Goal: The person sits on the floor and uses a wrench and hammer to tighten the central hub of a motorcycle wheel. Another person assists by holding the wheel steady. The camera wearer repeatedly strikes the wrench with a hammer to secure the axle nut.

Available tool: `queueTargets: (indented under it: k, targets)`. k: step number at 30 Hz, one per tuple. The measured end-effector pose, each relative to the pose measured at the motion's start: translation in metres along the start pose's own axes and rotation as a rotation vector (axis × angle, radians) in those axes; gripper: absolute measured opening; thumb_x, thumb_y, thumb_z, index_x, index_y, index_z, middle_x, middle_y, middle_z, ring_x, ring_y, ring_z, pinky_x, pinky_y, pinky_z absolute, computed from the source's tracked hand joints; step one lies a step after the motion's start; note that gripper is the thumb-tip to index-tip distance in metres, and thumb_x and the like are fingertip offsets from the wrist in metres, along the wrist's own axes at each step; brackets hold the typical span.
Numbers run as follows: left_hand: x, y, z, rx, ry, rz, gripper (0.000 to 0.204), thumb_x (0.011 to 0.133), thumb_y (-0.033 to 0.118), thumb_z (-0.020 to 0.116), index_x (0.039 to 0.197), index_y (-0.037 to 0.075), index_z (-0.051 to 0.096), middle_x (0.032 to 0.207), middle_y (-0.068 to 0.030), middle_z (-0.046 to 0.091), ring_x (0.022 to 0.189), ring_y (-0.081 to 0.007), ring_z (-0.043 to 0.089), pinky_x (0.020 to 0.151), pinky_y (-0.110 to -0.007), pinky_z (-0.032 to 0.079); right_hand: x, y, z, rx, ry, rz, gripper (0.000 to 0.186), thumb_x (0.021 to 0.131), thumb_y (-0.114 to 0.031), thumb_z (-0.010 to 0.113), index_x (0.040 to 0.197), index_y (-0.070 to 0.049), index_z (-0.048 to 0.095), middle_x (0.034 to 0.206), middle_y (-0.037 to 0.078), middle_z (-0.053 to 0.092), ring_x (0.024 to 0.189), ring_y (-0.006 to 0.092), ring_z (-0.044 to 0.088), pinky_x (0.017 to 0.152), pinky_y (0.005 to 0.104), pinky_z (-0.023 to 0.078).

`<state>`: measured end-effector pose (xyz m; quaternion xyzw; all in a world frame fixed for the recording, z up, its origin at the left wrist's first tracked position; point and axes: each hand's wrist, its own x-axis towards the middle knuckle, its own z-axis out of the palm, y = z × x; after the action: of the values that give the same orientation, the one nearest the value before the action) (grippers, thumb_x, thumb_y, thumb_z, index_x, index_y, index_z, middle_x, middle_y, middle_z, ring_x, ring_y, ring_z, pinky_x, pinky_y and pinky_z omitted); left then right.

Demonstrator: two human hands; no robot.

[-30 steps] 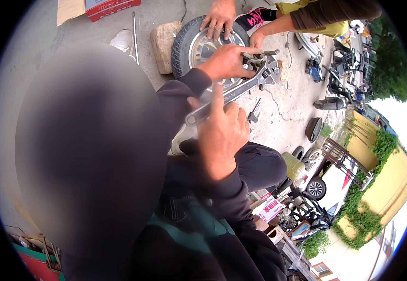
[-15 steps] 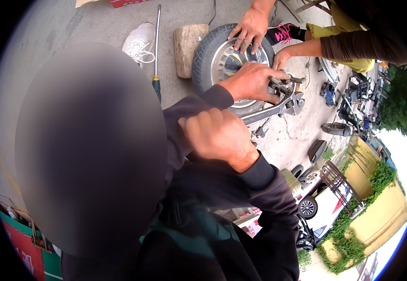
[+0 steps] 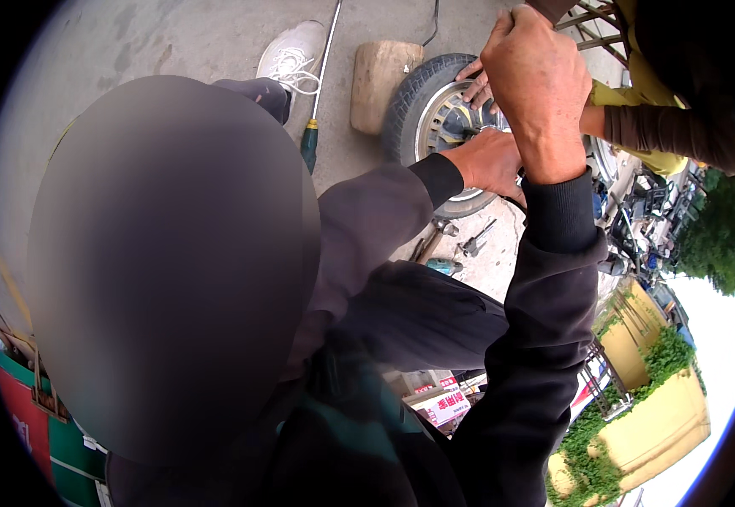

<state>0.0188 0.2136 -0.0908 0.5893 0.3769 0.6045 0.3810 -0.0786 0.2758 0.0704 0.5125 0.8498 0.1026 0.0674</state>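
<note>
A small wheel with a black tyre point(image 3: 403, 127) and a yellow-and-silver rim lies flat ahead of me. My left hand point(image 3: 484, 160) is closed at its hub on a metal fitting point(image 3: 520, 176), of which only a dark bit shows. My right hand point(image 3: 545, 89) is a raised fist above and beyond it. Whatever that fist holds is hidden; the adjustable wrench seen half a second ago does not show. Another person's hand point(image 3: 479, 89) rests on the wheel's far side, with that person's dark sleeve point(image 3: 667, 135) at the right.
A short log point(image 3: 376, 93) stands left of the wheel. Further left are a long screwdriver point(image 3: 309, 144) and a white shoe point(image 3: 293, 52). Below the wheel lie a hammer point(image 3: 445, 226), a metal tool point(image 3: 476, 242) and a teal tool point(image 3: 443, 266). Vehicle parts point(image 3: 650, 207) clutter the right.
My right fist has swung up and away from me, and now covers part of the hub area. The wrench has gone out of sight. My left hand stays at the hub; the view has shifted.
</note>
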Motion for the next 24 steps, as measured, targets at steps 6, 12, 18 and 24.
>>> queueTargets:
  k: [6,12,18,24]
  targets:
    - [0.007,0.028,-0.023,-0.052,-0.258,-0.268,0.07,0.061,0.048,0.089,0.123,0.021,0.072,0.097,-0.0111,0.073,0.09,-0.0294,0.071,0.079,-0.043,0.055,0.063,0.071,0.006,-0.07,-0.162,0.169,0.044,0.097,-0.039,0.048,0.115,-0.009,0.074,0.109,0.024,0.072,0.108,0.0444,0.066,0.095,0.0483,0.051]
    - [0.011,0.038,-0.025,-0.039,-0.332,-0.286,0.071,0.062,0.046,0.09,0.127,0.023,0.071,0.095,-0.0134,0.071,0.093,-0.032,0.07,0.082,-0.044,0.054,0.095,0.187,0.017,0.067,-0.187,0.345,0.045,0.088,-0.034,0.051,0.111,-0.002,0.073,0.114,0.026,0.07,0.111,0.0406,0.065,0.096,0.0447,0.049]
    - [0.009,0.035,-0.023,-0.033,-0.313,-0.258,0.075,0.06,0.044,0.092,0.128,0.022,0.07,0.095,-0.0152,0.071,0.092,-0.034,0.07,0.083,-0.046,0.054,0.085,0.301,0.048,0.14,-0.193,0.635,0.05,0.087,-0.038,0.054,0.115,0.0,0.073,0.122,0.023,0.069,0.119,0.035,0.063,0.099,0.0421,0.047]
    - [0.008,0.038,-0.021,-0.056,-0.345,-0.26,0.072,0.062,0.04,0.091,0.129,0.022,0.07,0.098,-0.0167,0.073,0.091,-0.0347,0.07,0.083,-0.045,0.055,0.03,0.264,0.046,0.585,0.023,0.849,0.053,0.081,-0.044,0.078,0.098,0.007,0.073,0.09,0.017,0.074,0.083,0.0268,0.072,0.076,0.038,0.055]
